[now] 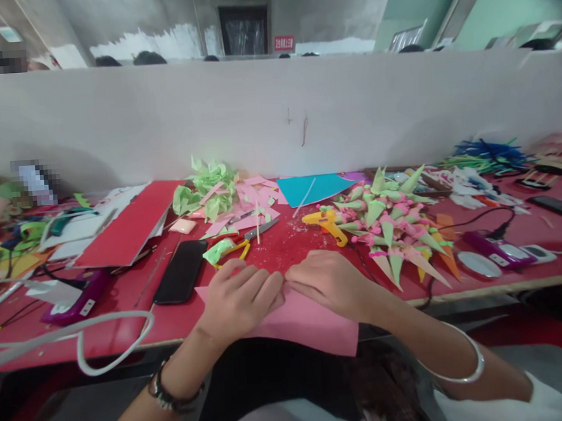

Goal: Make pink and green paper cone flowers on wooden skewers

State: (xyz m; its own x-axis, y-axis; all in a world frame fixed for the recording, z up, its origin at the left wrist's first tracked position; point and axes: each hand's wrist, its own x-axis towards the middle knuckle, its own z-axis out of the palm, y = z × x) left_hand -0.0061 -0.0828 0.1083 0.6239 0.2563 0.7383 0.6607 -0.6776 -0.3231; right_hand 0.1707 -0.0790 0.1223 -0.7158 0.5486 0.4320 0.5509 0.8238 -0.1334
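Note:
Both hands grip the top edge of a pink sheet [311, 326] at the table's front edge, and its lower part hangs over my lap. My left hand [243, 295] has its fingers curled over the sheet left of the middle. My right hand [330, 283] pinches it close beside, the fingertips of both hands nearly meeting. What the fingertips press is hidden. Just beyond lie yellow-handled scissors [247, 241] with a green scrap on them, and a yellow glue gun [327, 223]. A black phone [180, 272] rests left of my left hand.
A pile of green and pink paper cones [391, 219] lies at the right. Purple power strips [495, 249] sit on both sides. A white cable [111, 316] loops over the left front edge. Red card [132, 226], blue paper [308, 188] and pink scraps [256, 196] lie before a white partition [208, 113].

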